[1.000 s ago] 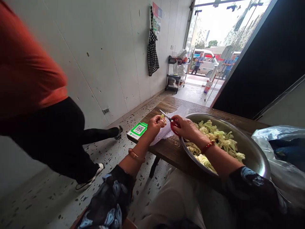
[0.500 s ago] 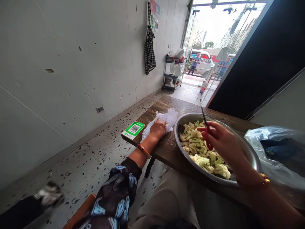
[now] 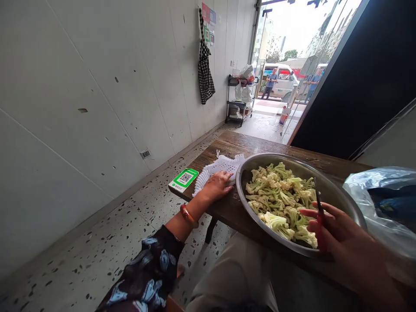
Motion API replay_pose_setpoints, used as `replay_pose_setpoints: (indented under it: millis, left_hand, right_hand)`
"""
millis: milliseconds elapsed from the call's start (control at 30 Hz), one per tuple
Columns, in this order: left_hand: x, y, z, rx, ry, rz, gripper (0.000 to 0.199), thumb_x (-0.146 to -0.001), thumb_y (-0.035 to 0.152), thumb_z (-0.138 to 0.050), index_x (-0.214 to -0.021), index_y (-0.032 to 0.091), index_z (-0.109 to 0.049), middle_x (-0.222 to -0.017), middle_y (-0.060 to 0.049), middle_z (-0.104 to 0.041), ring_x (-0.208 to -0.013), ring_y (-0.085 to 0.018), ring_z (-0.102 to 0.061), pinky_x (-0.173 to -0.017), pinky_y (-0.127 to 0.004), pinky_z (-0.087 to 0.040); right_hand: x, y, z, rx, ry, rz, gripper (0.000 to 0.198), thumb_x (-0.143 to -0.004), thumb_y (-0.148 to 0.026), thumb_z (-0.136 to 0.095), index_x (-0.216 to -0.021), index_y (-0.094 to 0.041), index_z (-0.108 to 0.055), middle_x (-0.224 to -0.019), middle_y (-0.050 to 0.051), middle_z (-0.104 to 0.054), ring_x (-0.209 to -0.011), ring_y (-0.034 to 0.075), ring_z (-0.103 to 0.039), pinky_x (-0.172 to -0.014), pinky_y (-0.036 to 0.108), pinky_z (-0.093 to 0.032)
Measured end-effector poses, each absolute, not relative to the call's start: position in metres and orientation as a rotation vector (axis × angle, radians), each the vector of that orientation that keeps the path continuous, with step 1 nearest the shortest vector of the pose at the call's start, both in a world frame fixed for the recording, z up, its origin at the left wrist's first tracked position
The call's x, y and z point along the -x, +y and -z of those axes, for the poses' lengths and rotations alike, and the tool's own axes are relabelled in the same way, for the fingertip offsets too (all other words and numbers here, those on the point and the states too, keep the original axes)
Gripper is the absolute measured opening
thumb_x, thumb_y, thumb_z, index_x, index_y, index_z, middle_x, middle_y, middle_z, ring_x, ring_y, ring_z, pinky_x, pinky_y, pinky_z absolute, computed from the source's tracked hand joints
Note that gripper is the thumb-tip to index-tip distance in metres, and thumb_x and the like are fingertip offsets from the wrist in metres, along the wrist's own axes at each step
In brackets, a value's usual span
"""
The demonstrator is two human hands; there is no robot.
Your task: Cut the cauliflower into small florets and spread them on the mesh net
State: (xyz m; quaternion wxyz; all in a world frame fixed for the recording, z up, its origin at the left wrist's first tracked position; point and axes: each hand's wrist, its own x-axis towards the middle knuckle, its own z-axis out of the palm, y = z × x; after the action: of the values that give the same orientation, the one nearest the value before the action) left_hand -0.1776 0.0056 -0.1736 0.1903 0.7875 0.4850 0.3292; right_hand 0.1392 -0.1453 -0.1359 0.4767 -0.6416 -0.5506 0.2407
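Observation:
A wide steel basin [image 3: 243, 197] on the wooden table holds many cut cauliflower florets [image 3: 276, 190]. My right hand [image 3: 344, 242] is over the basin's near right side, its fingers wrapped round red-handled scissors [image 3: 320, 216] whose dark blades point up. To the left of the basin, my left hand [image 3: 217, 185] rests on white foam netting [image 3: 224, 164], fingers stretched out and seemingly holding nothing. The netting lies crumpled between the basin and a green QR code card [image 3: 183, 179].
A clear plastic bag [image 3: 364, 190] with something dark inside sits right of the basin. The wooden table [image 3: 240, 141] reaches toward the glass doorway. A checked apron [image 3: 204, 78] hangs on the wall near a cart [image 3: 238, 99]. Outside stand a person [image 3: 270, 82] and a van.
My right hand has moved right and down with the scissors, away from the middle of the basin. My left hand has shifted slightly nearer and its fingers have flattened out. The view has turned slightly.

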Motion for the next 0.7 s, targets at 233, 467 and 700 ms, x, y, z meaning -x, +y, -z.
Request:
replay_pose_setpoints:
  millis: [233, 467, 700]
  left_hand:
    - [0.188, 0.020, 0.171, -1.987, 1.442, -1.160, 0.020, -0.065, 0.014, -0.068, -0.084, 0.018, -0.068, -0.089, -0.007, -0.067, -0.091, -0.024, -0.061, -0.096, -0.037, -0.047]
    - [0.242, 0.016, 0.128, -0.915, 1.242, -1.591, 0.043, -0.059, 0.031, -0.072, -0.098, 0.015, -0.063, -0.071, 0.002, -0.063, -0.061, -0.015, -0.056, -0.060, -0.028, -0.049]
    - [0.238, -0.031, 0.101, -0.884, 0.982, -1.523, 0.044, -0.065, 0.038, -0.077, -0.100, 0.017, -0.061, -0.080, -0.004, -0.070, -0.072, -0.021, -0.068, -0.073, -0.038, -0.057]
  right_hand:
    - [-0.138, -0.146, 0.129, 1.612, -1.202, -0.811, 0.068, -0.064, -0.059, -0.074, -0.122, -0.027, -0.061, -0.107, 0.009, -0.079, -0.090, 0.029, -0.076, -0.057, 0.029, -0.062]
    - [-0.132, -0.151, 0.143, 1.711, -1.325, -0.466, 0.058, -0.075, -0.058, -0.063, -0.125, -0.028, -0.063, -0.099, 0.007, -0.079, -0.068, 0.028, -0.074, -0.056, 0.040, -0.059]
    - [-0.132, -0.146, 0.161, 1.734, -1.458, -0.255, 0.054, -0.074, -0.060, -0.062, -0.119, -0.030, -0.067, -0.089, 0.007, -0.077, -0.079, 0.034, -0.074, -0.070, 0.050, -0.056]
